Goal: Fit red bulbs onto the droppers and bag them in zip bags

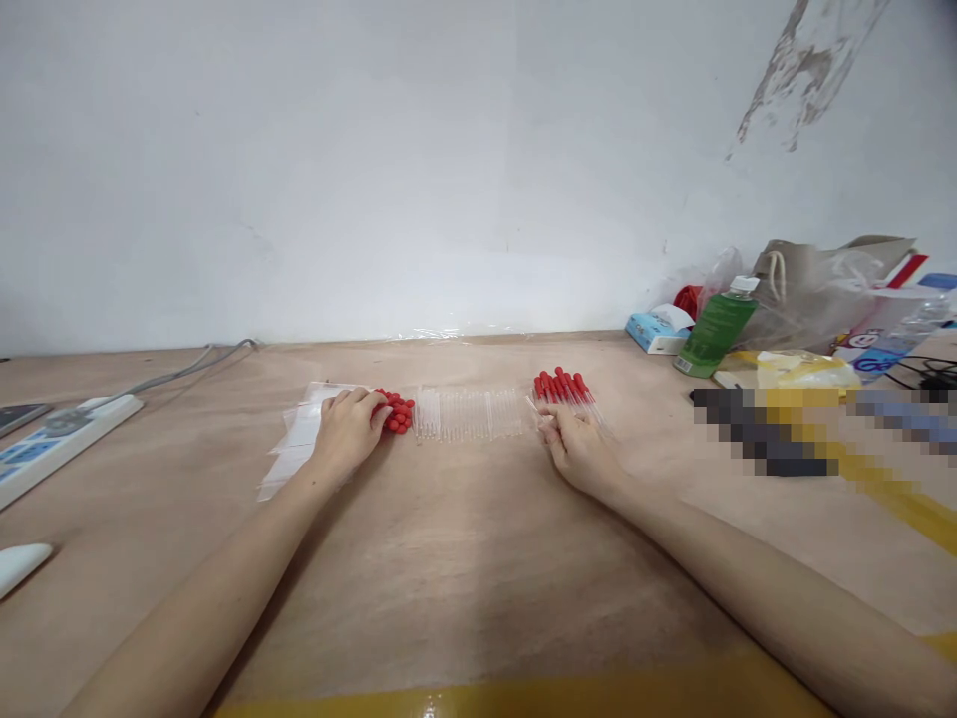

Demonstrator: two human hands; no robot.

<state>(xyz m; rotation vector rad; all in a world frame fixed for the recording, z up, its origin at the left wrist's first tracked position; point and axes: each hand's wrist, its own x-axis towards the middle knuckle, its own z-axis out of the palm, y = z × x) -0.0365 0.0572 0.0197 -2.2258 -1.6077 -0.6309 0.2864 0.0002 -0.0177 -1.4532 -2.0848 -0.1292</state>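
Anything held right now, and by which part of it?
Right hand: apparently a clear tube; which part is too small to tell. Left hand: at the red bulbs; whether one is gripped can't be told.

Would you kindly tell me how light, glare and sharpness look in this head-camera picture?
Head view: shadows lie beside the left forearm and right forearm; glints show on the clear film by the wall and the bottom yellow tape; the clear tubes blend together; blocky pixelation obscures a dark item.

Clear tubes (468,414) lie between the left hand (346,427), at red bulbs (401,413), and right hand (583,451), beside red-topped tubes (562,385).
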